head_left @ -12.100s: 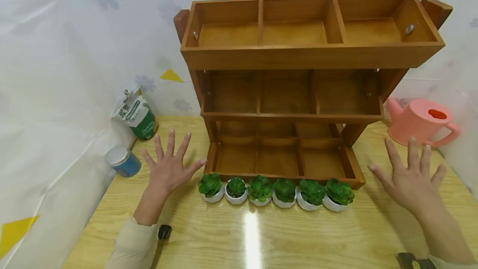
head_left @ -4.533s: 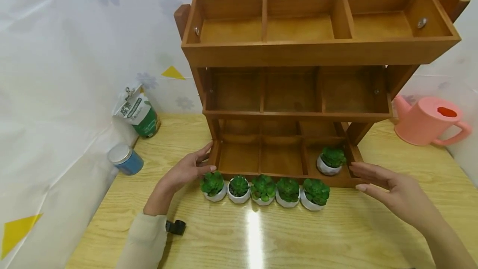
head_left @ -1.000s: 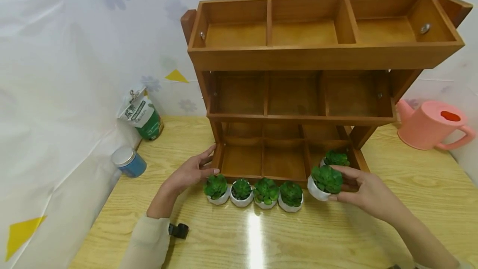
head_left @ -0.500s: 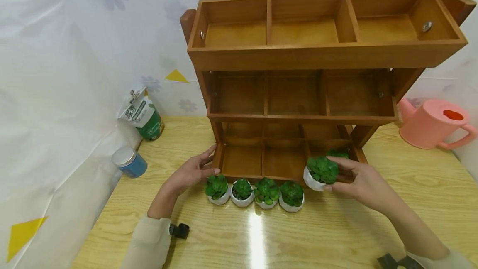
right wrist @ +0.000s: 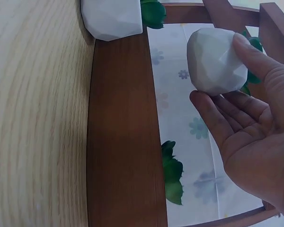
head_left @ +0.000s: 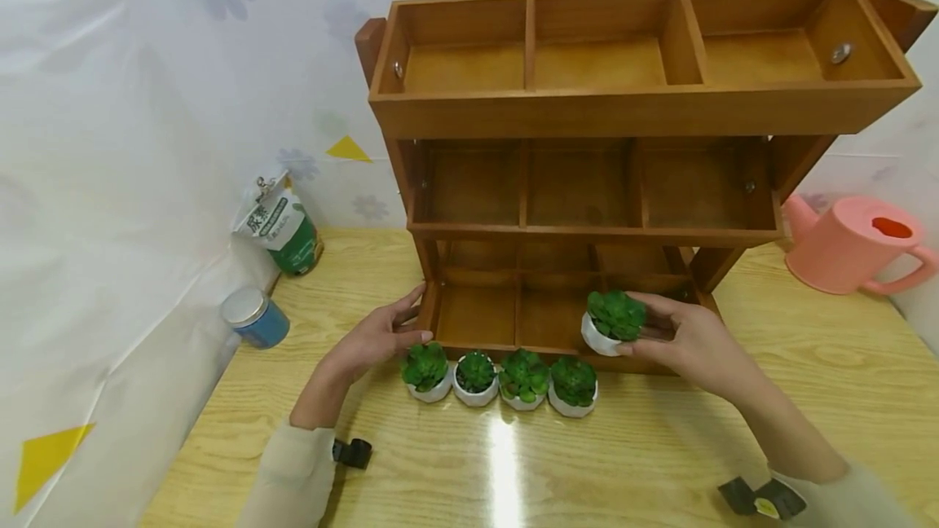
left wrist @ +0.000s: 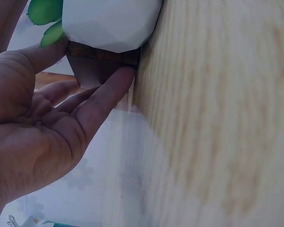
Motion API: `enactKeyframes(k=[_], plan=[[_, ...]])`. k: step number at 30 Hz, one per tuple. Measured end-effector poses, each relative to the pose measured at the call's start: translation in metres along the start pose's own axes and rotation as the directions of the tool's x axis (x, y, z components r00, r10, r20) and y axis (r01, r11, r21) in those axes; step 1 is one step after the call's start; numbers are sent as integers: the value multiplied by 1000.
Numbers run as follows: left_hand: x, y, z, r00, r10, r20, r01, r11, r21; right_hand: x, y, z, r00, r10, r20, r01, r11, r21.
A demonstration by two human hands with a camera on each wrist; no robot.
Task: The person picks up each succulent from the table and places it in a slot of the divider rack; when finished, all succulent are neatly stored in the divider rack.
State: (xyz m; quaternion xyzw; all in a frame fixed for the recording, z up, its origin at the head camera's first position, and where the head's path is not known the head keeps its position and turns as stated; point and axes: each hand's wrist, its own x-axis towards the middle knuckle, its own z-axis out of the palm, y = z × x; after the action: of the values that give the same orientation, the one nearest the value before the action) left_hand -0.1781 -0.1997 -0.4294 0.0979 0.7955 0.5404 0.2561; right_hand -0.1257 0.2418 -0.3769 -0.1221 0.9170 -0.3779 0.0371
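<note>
My right hand (head_left: 693, 341) pinches a small succulent in a white faceted pot (head_left: 601, 336), held upright over the front of the wooden plant stand's bottom tier (head_left: 469, 312), near the divider between its middle and right compartments. In the right wrist view, thumb and fingers hold the raised white pot (right wrist: 213, 61); leaves of another succulent (right wrist: 173, 175) show behind the front board. At the bottom tier's left end, my left hand (head_left: 374, 341) grips the corner, the thumb close to the leftmost potted succulent (head_left: 425, 369). In the left wrist view, its fingers lie along the dark wooden end (left wrist: 94, 64).
Several potted succulents (head_left: 522, 377) stand in a row before the stand. Its upper (head_left: 638, 112) and middle tiers (head_left: 587, 232) overhang the bottom one. Left are a blue jar (head_left: 257, 320) and a clipped green-white bag (head_left: 282, 226); right, a pink watering can (head_left: 844, 247).
The succulent in my right hand has moved left and up, from in front of the right compartment to near the divider. The hand now hides the plant behind. My left hand stays in place.
</note>
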Motion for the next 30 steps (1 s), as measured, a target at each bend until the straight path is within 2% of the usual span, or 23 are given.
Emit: enactKeyframes(k=[8, 30], plan=[[-2, 2, 1, 1000, 0, -1, 0, 1000, -4, 11, -5, 7, 1000, 1, 6, -1, 1000, 18], [-1, 2, 1, 1000, -8, -11, 8, 1000, 10, 40, -8, 34, 1000, -25, 16, 26, 999, -21]])
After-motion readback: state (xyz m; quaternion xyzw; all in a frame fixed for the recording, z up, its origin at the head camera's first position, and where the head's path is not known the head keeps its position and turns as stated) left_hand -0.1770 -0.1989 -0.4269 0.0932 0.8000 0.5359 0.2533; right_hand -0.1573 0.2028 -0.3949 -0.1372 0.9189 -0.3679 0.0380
